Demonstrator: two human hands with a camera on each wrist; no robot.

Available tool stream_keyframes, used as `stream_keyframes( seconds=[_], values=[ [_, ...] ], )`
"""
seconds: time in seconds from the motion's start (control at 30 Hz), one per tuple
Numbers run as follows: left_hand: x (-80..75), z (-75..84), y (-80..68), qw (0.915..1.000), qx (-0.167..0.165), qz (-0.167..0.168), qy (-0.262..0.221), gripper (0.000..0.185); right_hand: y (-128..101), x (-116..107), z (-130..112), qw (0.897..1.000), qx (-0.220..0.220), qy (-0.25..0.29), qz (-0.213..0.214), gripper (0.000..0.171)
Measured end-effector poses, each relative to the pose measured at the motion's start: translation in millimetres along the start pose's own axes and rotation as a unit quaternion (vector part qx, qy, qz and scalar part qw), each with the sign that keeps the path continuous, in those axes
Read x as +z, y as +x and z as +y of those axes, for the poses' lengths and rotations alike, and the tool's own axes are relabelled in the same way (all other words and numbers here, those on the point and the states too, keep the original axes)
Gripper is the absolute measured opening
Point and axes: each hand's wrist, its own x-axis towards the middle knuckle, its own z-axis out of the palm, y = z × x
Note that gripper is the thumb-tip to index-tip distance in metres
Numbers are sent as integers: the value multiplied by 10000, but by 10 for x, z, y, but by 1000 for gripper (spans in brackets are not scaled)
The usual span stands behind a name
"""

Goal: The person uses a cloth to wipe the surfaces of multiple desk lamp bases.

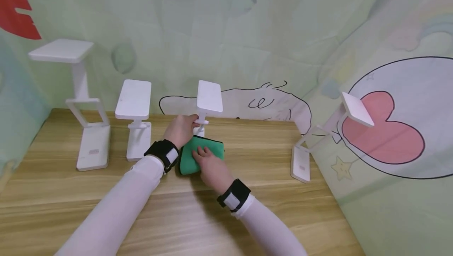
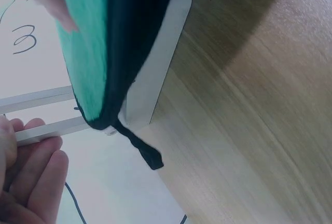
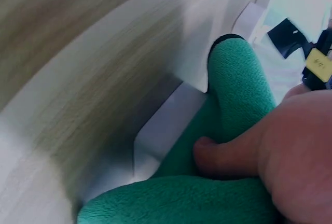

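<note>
Near the middle of the head view, a green cloth [image 1: 201, 154] with a dark edge lies over the flat base of a small white desk lamp [image 1: 209, 98], covering most of that base. The right hand [image 1: 212, 167] rests on top of the cloth, fingers pressed down into the fleece; in the right wrist view the thumb digs into the green pile [image 3: 233, 99] and the fabric bunches around it, with a strip of the lamp's white base showing beside it at centre frame. The left hand [image 1: 181, 129], just left of the lamp, holds the thin white stem below the lamp head, fingers curled round it. In the left wrist view those fingers [image 2: 36, 177] sit at the lower left around a white bar, while the cloth [image 2: 98, 42] hangs across the upper left with its black trim and a short black loop dangling from it. Both wrists carry black straps over white sleeves.

All this stands on a wooden table [image 1: 247, 209]. Left of the held lamp stands a second white lamp [image 1: 134, 102], and further left a taller third one [image 1: 76, 91] with an open frame in its arm. At the right edge of the table a fourth lamp [image 1: 332, 134] leans toward the patterned wall.
</note>
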Motion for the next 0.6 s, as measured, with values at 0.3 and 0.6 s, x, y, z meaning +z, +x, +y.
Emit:
stream_keyframes(
  seconds=[0.3,0.6],
  values=[
    [19,0,1,9998,162,63,118,9,-137,-49,-131,9995,-243,-54,-191,61],
    [8,-5,12,9999,86,-28,50,10,119,19,-198,9943,-1056,99,123,59]
  ],
)
